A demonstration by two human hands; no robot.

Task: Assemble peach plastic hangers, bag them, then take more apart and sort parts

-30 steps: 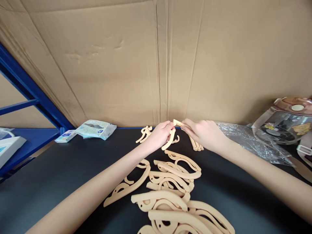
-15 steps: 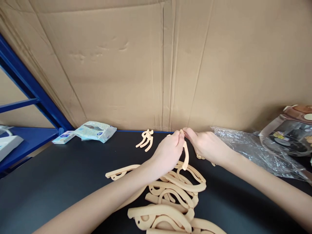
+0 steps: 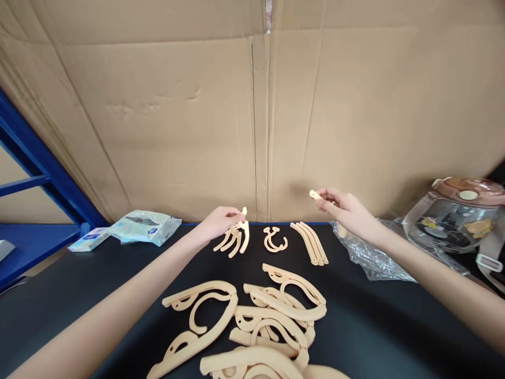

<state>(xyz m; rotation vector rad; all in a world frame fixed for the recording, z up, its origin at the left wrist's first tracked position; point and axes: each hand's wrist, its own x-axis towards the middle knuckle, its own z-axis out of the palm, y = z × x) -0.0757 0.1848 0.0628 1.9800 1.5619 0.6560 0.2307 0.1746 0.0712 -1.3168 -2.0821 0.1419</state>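
Observation:
My left hand [image 3: 221, 222] pinches the top of a curved cream hanger arm piece [image 3: 245, 237] at the back of the black table. Under and beside it lie several similar curved pieces [image 3: 233, 245]. Raised in front of the cardboard, my right hand [image 3: 345, 209] grips a cream hanger bar [image 3: 314, 195], a narrow strip with a hole at its end; the fingers cover the rest. Between the hands lie small cream hanger hooks [image 3: 275, 242] and a row of slightly curved cream bars [image 3: 310, 243]. Nearer me is a heap of folded cream hangers [image 3: 276, 316], overlapping each other.
A cardboard wall [image 3: 189, 131] rises behind the black table [image 3: 102, 295]. At left are a blue frame [image 3: 47, 163], a light-blue packet [image 3: 145, 227] and a small box [image 3: 89, 239]. Crumpled clear plastic [image 3: 379, 258] and a strapped clear jug [image 3: 453, 221] stand at right.
My hands, together before, have moved apart. My left hand went left with the curved piece to the similar pieces; my right went up and right with the bar. The hooks and bars are now uncovered.

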